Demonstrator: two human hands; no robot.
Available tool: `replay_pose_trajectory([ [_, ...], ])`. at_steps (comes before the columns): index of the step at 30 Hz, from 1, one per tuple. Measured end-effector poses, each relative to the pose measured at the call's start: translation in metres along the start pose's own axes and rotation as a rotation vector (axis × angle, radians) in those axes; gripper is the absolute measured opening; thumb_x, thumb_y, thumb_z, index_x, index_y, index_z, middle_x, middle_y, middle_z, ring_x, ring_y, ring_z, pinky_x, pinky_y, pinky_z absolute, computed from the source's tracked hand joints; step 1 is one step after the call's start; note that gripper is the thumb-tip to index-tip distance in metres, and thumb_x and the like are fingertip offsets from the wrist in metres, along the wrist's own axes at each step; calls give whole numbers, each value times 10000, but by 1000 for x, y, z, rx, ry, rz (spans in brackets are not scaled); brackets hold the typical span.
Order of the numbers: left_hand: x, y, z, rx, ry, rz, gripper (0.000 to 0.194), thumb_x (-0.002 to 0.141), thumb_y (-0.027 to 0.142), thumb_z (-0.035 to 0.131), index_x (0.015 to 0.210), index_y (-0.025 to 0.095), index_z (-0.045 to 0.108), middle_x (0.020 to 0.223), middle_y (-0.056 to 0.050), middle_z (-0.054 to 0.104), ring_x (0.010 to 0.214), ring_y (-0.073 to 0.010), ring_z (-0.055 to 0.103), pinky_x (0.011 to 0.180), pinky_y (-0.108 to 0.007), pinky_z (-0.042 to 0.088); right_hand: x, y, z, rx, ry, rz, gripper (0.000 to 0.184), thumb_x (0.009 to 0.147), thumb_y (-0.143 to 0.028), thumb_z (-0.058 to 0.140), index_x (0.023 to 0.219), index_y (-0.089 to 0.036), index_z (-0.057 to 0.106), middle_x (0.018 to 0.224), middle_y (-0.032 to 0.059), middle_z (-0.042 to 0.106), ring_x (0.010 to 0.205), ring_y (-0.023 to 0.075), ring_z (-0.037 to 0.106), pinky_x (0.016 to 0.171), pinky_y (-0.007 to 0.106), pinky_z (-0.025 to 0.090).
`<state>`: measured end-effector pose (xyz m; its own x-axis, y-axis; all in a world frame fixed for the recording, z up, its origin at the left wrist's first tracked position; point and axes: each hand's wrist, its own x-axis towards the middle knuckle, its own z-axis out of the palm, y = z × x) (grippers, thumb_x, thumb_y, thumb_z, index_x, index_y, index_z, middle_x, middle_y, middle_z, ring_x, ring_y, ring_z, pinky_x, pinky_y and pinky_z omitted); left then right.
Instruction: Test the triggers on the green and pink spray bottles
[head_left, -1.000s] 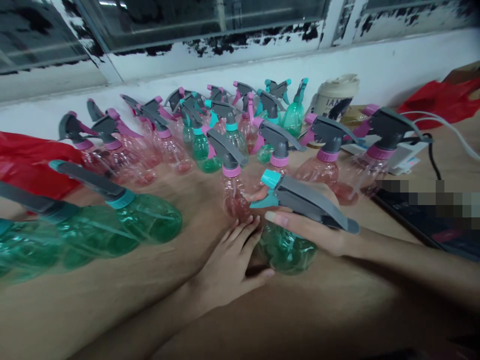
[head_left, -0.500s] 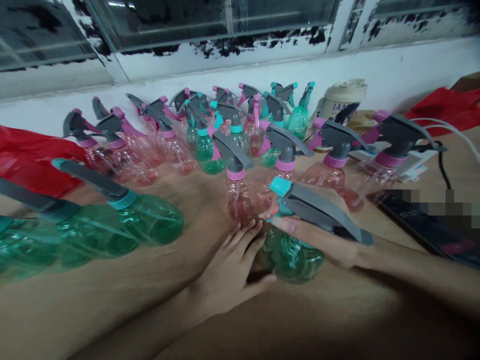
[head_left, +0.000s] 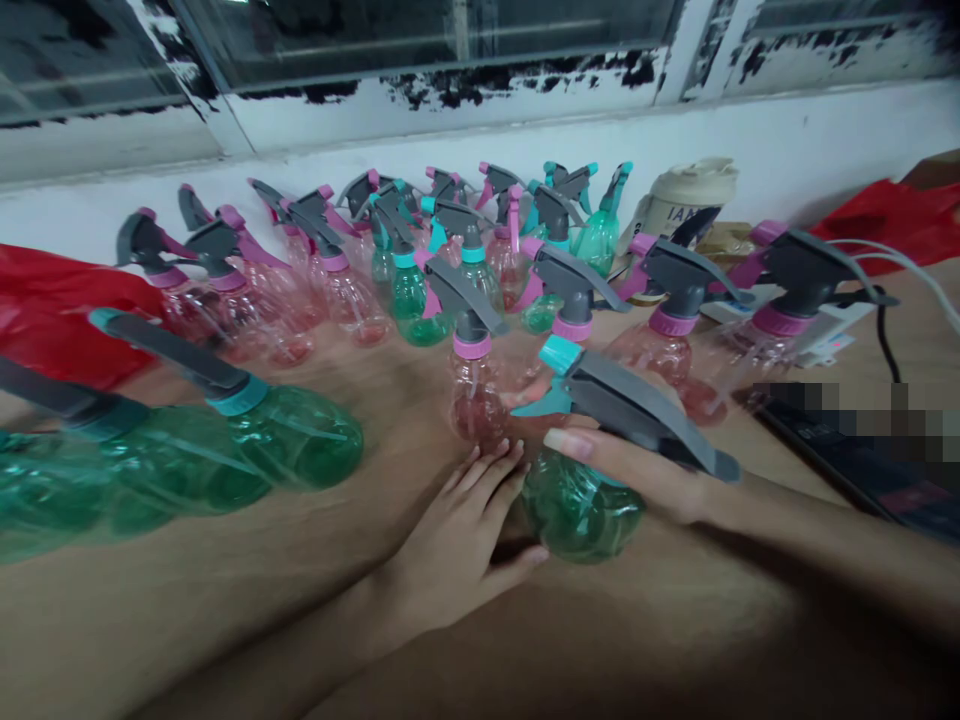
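My right hand (head_left: 637, 465) grips a green spray bottle (head_left: 581, 510) at its neck, under the grey head with its turquoise nozzle and trigger. The thumb lies along the near side; the other fingers are mostly hidden behind the head. My left hand (head_left: 469, 545) rests flat on the wooden table (head_left: 300, 610), fingers stretched out, just left of that bottle. Right beyond its fingertips stands a pink spray bottle (head_left: 478, 395) with a grey head and pink collar. More pink spray bottles (head_left: 652, 345) stand behind my right hand.
Green spray bottles (head_left: 296, 440) line the left side. Several pink and green bottles crowd toward the white wall (head_left: 787, 130). Red plastic bags (head_left: 67, 315) lie at both sides. A phone (head_left: 847, 450), a power strip (head_left: 829, 335) with cables and a cup (head_left: 694, 195) are at the right.
The turquoise trigger of the held bottle now sticks out to the left, where fingers covered it before. My left hand stays flat in about the same place.
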<state>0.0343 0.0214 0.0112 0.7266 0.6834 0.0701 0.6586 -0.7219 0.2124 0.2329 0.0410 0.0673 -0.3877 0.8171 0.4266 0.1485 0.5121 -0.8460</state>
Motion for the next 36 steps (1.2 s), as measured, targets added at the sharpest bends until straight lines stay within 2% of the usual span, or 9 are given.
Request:
replay_pose_trajectory([
  [3,0,1,0,-5,5,-10,635,886,528,501,1348,103,402,1427,-149,408,1332,-282,338,1086,-458,279,2,-5,0,23,56,-20,220,786,-373,670,964,-248,636,935,16,680,814,181,658,770,324,544],
  [6,-1,-1,3,-9,22,-10,663,885,535,496,1364,92,378,1446,-161,374,1344,-287,315,1090,-454,270,1,-9,0,37,96,-74,265,767,-296,694,1019,-258,621,980,10,680,866,180,657,782,310,544],
  [12,-3,-3,7,-28,29,-2,660,885,547,488,1368,113,373,1448,-151,375,1345,-285,316,1095,-456,268,0,-6,-2,-71,22,-2,206,800,-368,647,965,-244,635,882,16,674,739,178,650,698,326,562],
  [17,-1,-2,4,-39,12,-3,658,885,533,502,1372,113,366,1451,-148,372,1349,-278,310,1099,-450,267,1,-8,-2,38,-3,-67,245,815,-245,644,1056,-272,613,991,10,682,900,185,655,851,343,535],
  [19,0,-1,2,-27,-14,-12,639,885,529,506,1356,113,391,1448,-148,376,1351,-278,306,1100,-450,261,1,-9,-1,70,14,-68,213,816,-224,642,1023,-269,622,998,9,685,915,185,654,842,341,536],
  [27,-1,-1,2,-23,-11,-12,656,881,525,519,1354,90,388,1446,-160,375,1353,-279,298,1099,-448,259,-1,-10,0,8,5,81,118,845,-332,602,926,-246,612,843,-3,667,688,156,638,612,307,528],
  [32,-2,-1,4,-54,2,-21,662,877,542,510,1363,113,377,1445,-153,378,1347,-282,308,1094,-456,261,0,-8,2,-79,25,59,200,854,-442,558,843,-245,584,804,9,638,689,168,614,604,325,496],
  [36,-2,0,3,-59,7,-18,653,879,537,508,1358,110,387,1438,-153,389,1344,-286,314,1097,-454,257,1,-9,2,-191,28,37,291,873,-477,505,713,-235,528,669,-8,547,592,146,524,552,314,426],
])
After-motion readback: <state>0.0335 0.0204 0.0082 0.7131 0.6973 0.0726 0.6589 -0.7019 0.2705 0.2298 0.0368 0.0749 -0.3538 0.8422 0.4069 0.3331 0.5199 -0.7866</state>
